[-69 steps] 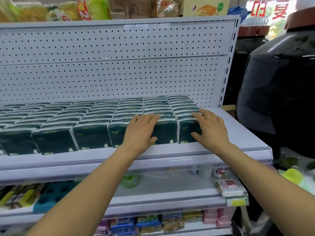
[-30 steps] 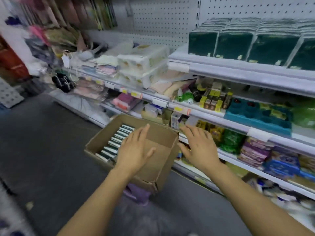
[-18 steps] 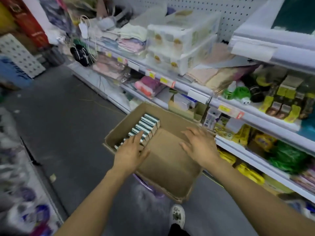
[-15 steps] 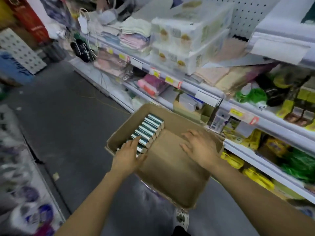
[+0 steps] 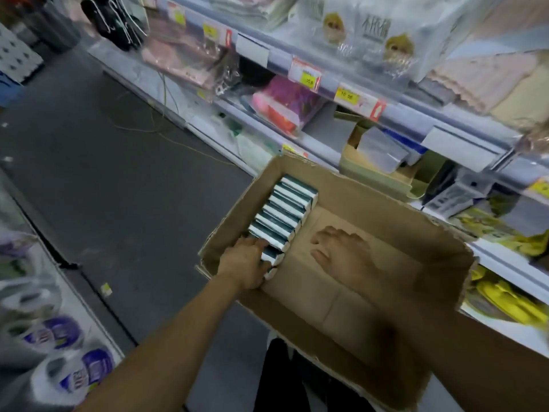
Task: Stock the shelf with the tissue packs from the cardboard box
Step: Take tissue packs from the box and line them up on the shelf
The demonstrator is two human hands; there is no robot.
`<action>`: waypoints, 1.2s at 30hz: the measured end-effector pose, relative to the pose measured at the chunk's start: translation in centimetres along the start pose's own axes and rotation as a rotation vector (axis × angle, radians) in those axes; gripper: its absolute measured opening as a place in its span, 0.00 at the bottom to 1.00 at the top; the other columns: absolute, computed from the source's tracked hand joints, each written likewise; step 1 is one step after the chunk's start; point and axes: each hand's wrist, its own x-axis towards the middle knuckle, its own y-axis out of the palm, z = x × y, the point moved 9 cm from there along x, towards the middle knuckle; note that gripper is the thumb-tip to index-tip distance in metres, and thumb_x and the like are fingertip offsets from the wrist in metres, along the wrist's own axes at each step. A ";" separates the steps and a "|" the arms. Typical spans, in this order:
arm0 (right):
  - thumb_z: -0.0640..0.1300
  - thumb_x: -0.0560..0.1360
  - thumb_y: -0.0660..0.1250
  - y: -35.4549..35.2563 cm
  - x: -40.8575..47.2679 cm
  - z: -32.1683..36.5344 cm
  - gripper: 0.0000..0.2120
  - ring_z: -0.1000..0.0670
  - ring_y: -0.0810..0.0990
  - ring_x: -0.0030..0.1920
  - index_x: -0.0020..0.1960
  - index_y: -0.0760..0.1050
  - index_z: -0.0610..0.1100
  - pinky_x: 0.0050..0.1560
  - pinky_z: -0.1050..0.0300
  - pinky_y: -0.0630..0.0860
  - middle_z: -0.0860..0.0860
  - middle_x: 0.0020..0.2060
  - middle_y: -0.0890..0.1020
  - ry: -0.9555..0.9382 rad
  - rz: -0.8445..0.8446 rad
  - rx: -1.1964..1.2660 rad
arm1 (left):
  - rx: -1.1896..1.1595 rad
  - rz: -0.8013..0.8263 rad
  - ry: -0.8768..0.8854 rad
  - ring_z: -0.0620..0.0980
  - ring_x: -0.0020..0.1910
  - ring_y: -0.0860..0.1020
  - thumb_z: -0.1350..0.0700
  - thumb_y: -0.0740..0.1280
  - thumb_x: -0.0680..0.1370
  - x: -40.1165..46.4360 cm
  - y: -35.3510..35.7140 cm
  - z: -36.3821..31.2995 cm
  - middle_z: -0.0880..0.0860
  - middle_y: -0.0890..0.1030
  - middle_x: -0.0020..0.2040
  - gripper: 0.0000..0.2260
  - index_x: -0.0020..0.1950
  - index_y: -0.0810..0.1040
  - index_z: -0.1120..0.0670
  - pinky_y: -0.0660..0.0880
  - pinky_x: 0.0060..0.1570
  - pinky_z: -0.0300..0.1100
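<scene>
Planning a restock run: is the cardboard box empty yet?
Not empty. One row of tissue packs stands along the left wall of the cardboard box; the rest is bare floor.

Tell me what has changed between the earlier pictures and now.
Both hands left the shelf and went down into the cardboard box. The left hand now touches the near end of the tissue packs; the right hand hovers open beside them. The row remains against the box's left wall.

Yellow price tag on shelf rail reads roughly "10.00"; second yellow tag further left on the same rail looks like "10.8", blurred; large clear-wrapped pack on the shelf above carries big Chinese characters, not legible; tissue packs in cardboard box: no readable print.
</scene>
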 end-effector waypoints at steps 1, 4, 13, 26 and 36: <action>0.53 0.80 0.58 1.2 0.6 0.2 0.13 0.52 0.76 0.56 0.63 0.73 0.53 0.55 0.53 0.71 0.54 0.59 0.76 0.012 0.013 0.009 | 0.027 0.010 0.028 0.52 0.67 0.68 0.47 0.63 0.79 1.0 0.8 0.1 0.51 0.71 0.68 0.22 0.73 0.67 0.48 0.72 0.61 0.50; 0.53 0.81 0.57 4.5 2.6 0.4 0.13 0.52 0.77 0.56 0.63 0.73 0.53 0.54 0.55 0.70 0.54 0.59 0.77 0.049 0.048 0.045 | 0.096 0.032 0.076 0.53 0.69 0.67 0.50 0.62 0.80 3.6 2.7 1.1 0.52 0.70 0.69 0.21 0.73 0.67 0.49 0.69 0.62 0.49; 0.49 0.81 0.57 11.7 7.8 2.2 0.16 0.49 0.77 0.56 0.68 0.71 0.49 0.50 0.55 0.73 0.50 0.60 0.77 0.087 0.063 0.141 | 0.138 0.072 0.129 0.55 0.70 0.63 0.53 0.63 0.79 8.0 7.6 5.0 0.53 0.67 0.71 0.21 0.71 0.67 0.52 0.75 0.57 0.52; 0.49 0.78 0.60 9.9 7.1 0.6 0.15 0.46 0.80 0.50 0.65 0.70 0.51 0.42 0.57 0.71 0.51 0.52 0.82 0.277 -0.030 0.144 | 0.228 0.078 0.091 0.56 0.64 0.68 0.53 0.59 0.82 8.4 6.7 4.8 0.52 0.75 0.65 0.15 0.68 0.72 0.49 0.71 0.58 0.50; 0.45 0.74 0.69 -3.9 -4.9 -2.2 0.10 0.56 0.77 0.34 0.54 0.72 0.51 0.37 0.51 0.77 0.55 0.34 0.78 0.401 -0.414 0.508 | -0.521 -0.072 0.071 0.59 0.41 0.76 0.51 0.61 0.80 2.8 -4.7 0.1 0.58 0.77 0.42 0.10 0.51 0.70 0.58 0.69 0.38 0.47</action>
